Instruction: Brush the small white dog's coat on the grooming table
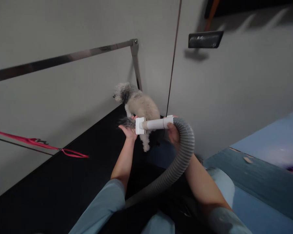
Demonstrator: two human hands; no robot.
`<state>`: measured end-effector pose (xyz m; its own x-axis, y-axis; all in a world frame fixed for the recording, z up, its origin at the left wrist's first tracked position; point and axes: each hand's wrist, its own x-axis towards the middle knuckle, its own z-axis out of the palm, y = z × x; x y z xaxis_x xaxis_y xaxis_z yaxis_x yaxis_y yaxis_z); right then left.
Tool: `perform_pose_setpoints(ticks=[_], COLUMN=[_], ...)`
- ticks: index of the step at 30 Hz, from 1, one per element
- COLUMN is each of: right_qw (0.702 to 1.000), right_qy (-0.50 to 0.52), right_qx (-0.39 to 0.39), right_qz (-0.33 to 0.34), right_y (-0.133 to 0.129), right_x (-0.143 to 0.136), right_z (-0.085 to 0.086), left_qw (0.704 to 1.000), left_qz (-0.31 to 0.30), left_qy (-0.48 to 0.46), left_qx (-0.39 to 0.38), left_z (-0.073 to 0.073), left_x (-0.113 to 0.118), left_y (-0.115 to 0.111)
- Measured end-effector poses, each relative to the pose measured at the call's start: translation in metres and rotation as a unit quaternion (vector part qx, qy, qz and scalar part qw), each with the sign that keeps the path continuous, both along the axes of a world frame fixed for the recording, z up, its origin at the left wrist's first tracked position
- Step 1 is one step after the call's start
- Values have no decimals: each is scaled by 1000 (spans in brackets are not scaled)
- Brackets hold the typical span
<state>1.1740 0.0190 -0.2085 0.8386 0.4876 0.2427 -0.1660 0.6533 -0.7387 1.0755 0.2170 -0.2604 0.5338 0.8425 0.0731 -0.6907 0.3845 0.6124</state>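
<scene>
A curly grey and cream dog (143, 104) stands on the black table (88, 169), its head turned left. My left hand (130, 131) lies palm up beside the dog, fingers spread, with a tuft of loose grey fur (127, 122) on it. The white nozzle (140, 125) of a vacuum tube meets that palm at the fur. At the tube's other end my right hand (174, 132) is wrapped round the white handle, partly hidden by the grey ribbed hose (187, 139), which curves down toward my body.
A metal bar (63, 59) crosses the upper left, with an upright post (136, 68) behind the dog. A red leash (36, 141) hangs at the left. On the right wall is a brush-like tool (205, 40). Blue-green flooring (256, 175) shows at the lower right.
</scene>
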Motion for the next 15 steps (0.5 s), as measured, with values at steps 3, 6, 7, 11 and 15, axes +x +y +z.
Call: perform_pose_setpoints(ticks=[3,6,7,11,15], right_qw=[1000,1000,1000,1000,999], right_qy=[17,19,20,15,2], right_qx=[-1,-3,-1,5,-2], right_qz=[10,11,9,25,40], right_y=[-1,-1,0,3,8], right_x=[-3,-5,-5,-8,-11], right_z=[2,1,0,-4,-8], left_qw=[1000,1000,1000,1000,999], left_qz=[-1,5,7,17,35], left_qy=[-6,-2,-1,2,5], left_qx=[6,13,16,26,21], left_z=[1,2,1,-2,-3], left_x=[-2,-6,-9,-18,-26], left_y=[-1,-2,-2,-1,-2])
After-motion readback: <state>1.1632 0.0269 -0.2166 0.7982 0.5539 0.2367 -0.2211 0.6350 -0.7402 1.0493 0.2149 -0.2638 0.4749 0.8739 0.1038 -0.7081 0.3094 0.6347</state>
